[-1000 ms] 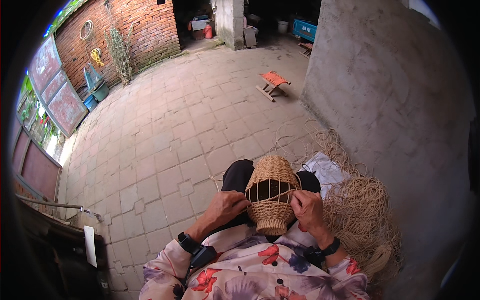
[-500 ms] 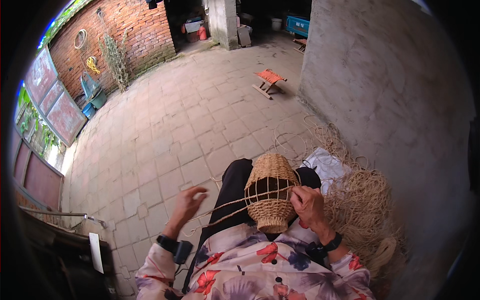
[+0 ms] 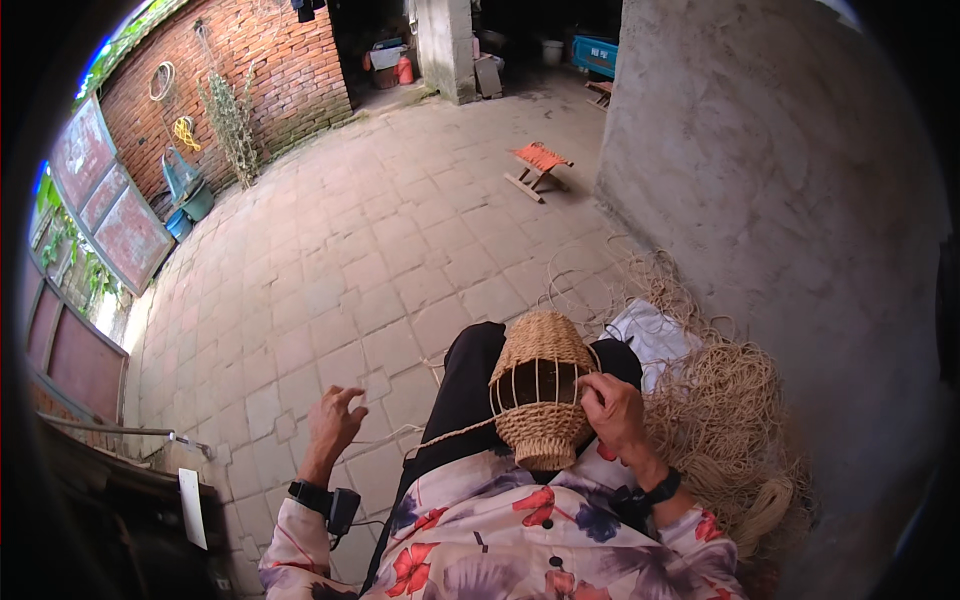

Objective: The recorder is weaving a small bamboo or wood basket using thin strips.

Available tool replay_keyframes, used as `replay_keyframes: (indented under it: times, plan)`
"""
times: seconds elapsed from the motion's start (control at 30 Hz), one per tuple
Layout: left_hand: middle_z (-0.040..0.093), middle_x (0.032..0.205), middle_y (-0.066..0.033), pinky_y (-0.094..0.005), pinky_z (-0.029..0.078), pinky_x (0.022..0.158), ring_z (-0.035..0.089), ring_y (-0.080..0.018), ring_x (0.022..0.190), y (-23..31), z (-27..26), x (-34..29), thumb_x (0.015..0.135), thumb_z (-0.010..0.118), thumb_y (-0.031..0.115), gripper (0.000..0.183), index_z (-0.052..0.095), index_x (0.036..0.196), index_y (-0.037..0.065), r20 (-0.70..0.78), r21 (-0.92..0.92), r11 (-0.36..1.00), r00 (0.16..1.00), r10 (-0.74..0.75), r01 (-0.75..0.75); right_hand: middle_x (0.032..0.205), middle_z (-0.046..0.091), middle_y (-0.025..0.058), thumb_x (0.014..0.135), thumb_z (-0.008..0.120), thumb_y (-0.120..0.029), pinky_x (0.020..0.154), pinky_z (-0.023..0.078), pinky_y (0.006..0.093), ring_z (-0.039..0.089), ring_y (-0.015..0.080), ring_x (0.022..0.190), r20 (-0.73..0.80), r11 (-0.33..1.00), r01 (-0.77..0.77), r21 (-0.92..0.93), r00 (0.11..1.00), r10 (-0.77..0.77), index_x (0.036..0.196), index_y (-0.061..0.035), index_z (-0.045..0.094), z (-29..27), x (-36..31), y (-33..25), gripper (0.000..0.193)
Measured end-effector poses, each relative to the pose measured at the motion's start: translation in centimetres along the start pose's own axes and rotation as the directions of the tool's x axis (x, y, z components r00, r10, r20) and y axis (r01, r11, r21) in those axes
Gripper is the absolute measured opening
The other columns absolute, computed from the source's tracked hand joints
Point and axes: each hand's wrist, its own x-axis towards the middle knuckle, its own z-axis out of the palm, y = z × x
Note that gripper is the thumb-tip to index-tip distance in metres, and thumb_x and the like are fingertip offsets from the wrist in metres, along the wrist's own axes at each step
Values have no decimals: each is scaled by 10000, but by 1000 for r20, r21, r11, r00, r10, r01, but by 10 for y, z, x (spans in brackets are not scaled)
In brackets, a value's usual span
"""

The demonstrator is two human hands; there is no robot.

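A small woven basket (image 3: 542, 345) lies across my lap, with tightly woven bands at both ends and bare upright stakes around an open middle. My right hand (image 3: 617, 412) is closed at its right side, thumb and finger pinched at the stakes; whether cord is also in the pinch is hidden. From the basket's left side a twisted cord (image 3: 455, 437) runs over my dark trouser leg. My left hand (image 3: 333, 425) is raised left of my knee, fingers curved with a gap between thumb and forefinger. A thin strand reaches toward its wrist.
A large tangled heap of cord (image 3: 725, 420) lies by my right leg, beside a white cloth (image 3: 652, 335) and a grey wall (image 3: 770, 190). Ahead on the paving stands an orange-topped folding stool (image 3: 540, 170). A metal gate (image 3: 110, 195) is at the left.
My left hand has moved left and slightly down. The cord that crossed the basket's open middle no longer shows there. My right hand stays at the basket's right side.
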Motion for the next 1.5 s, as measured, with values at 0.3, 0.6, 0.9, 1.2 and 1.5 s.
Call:
replay_keyframes:
  times: [0.3,0.6,0.9,1.2,1.5]
  plan:
    - [678,805,-113,-297,490,638,611,-173,696,159,5,-1,899,636,228,286,630,1075,3,302,-742,668,866,399,-49,793,652,198,816,531,-41,633,508,400,639,377,730,124,937,-305,169,950,287,867,-38,658,5,-9,25,137]
    - [566,703,-4,-248,411,509,505,-92,566,138,23,9,947,576,326,320,667,983,21,386,-735,668,882,271,116,783,615,157,811,582,-38,631,496,417,626,345,722,105,991,-131,-10,986,131,868,-45,632,-9,-4,15,76]
    - [469,630,46,-201,345,459,406,-37,516,147,39,18,907,638,316,341,633,1116,47,739,-673,237,623,256,701,767,657,117,781,629,-82,610,508,380,654,311,680,161,979,177,-105,974,-159,923,-69,627,24,39,-51,142]
    - [464,668,71,-193,305,462,389,-26,549,174,28,31,939,593,239,292,631,1127,18,643,-760,273,620,449,590,725,624,129,778,543,3,577,490,329,625,279,628,169,898,-226,378,970,173,886,0,598,18,7,0,121]
    - [650,770,-85,-343,475,609,610,-193,676,149,20,77,889,620,223,228,703,989,36,175,-703,690,898,405,-174,856,525,78,773,652,-120,675,471,363,544,255,810,57,913,359,-194,933,-355,1114,-57,602,5,-4,-26,350]
